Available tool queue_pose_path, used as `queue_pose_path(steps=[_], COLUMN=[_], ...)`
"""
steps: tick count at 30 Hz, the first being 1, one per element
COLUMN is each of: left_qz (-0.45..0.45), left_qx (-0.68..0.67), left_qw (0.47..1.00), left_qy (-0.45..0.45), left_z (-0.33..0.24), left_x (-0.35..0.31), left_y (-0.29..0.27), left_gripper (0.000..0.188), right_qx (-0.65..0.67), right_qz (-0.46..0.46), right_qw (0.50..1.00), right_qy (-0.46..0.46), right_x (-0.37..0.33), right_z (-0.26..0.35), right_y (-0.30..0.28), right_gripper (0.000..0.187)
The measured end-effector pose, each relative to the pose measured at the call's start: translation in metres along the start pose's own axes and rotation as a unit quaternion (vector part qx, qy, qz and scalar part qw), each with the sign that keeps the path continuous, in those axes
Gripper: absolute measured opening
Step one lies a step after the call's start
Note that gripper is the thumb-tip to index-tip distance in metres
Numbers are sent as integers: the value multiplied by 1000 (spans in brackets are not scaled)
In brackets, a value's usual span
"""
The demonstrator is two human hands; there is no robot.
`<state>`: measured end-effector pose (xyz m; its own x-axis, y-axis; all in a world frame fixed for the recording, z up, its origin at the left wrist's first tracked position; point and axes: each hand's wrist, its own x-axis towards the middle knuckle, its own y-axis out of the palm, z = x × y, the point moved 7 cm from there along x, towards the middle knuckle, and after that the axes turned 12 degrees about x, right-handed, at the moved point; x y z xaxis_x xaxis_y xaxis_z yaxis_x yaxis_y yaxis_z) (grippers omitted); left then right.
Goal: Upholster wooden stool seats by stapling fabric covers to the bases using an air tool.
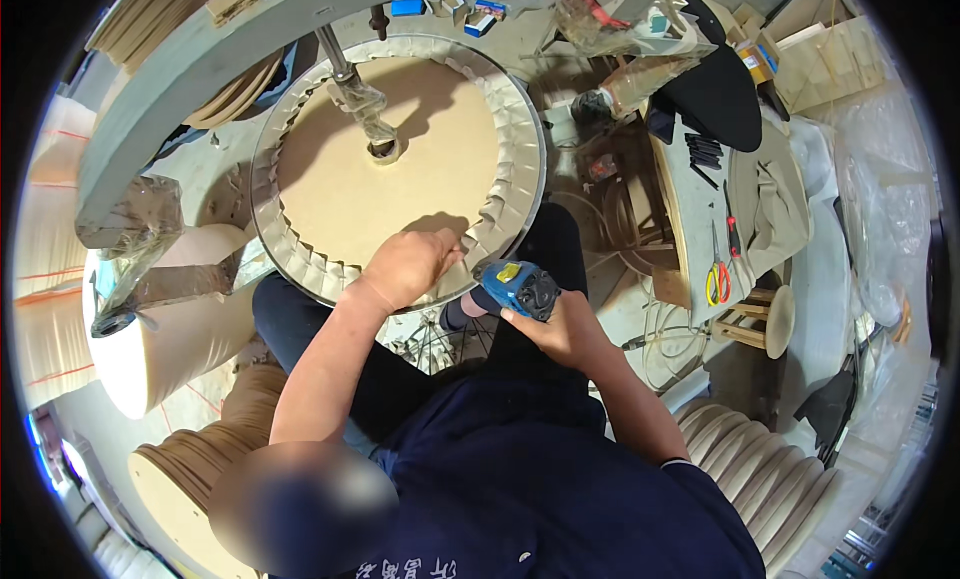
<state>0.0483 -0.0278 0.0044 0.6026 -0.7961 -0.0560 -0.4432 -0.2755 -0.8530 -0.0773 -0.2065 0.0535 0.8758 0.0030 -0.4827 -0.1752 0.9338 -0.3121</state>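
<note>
A round tan board [430, 109] lies on a circular stand in front of me, its rim ringed by pale fabric folded inward in pleats [285, 214]. At the near right part of that rim, my left hand [410, 264] has its fingers curled down on the pleated fabric; the fingertips are partly hidden. My right hand [560, 329] grips a blue staple gun [515, 284] with a yellow patch and a black end. The tool's front is at the near right edge of the ring, close to my left hand. A plastic-wrapped metal rod [365, 109] comes down over the board's centre.
A curved grey machine arm [190, 74] arches over the far left. On the right, a side table [690, 229] carries yellow-handled scissors [718, 284], a red-handled screwdriver [733, 237] and black strips. Stacked round boards [215, 419] stand at near left, more discs [765, 479] at near right.
</note>
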Motion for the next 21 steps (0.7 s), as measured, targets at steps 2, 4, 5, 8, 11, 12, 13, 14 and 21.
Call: queue_pose_path(steps=[2,4,5,8,11,12,13,14,21], left_qz=[-28,-30,-33,-54,-64,-66,-54,-42,-59], left_qx=[-5,-20,-33,-47,-47,-47,-48,-48,1], left_qw=[998,996,993,991,991,991,990,990,998], left_qy=[-56,-82,-106,-114,-109,-108,-119,-129,-32], left_z=[5,9,13,16,13,13,15,15,-24], left_x=[2,3,3,6,11,12,14,15,-4], left_y=[-2,1,3,5,5,5,7,9,-11], left_gripper=[26,27,27,27,26,26,25,24,36], right_qx=[-8,-16,-20,-28,-50,-70,-70,-67,92], right_qz=[4,7,4,-17,-46,-59,-60,-62,-131], right_qw=[1000,999,1000,999,996,994,994,994,986], right_qy=[-14,-30,-17,-25,-50,-54,-57,-51,-51], right_x=[4,7,9,16,21,23,23,24,2], right_z=[-6,-4,-4,-7,-2,1,1,-3,-24], right_y=[4,9,10,14,15,13,13,12,-23], right_gripper=[43,44,44,44,44,43,43,42,37])
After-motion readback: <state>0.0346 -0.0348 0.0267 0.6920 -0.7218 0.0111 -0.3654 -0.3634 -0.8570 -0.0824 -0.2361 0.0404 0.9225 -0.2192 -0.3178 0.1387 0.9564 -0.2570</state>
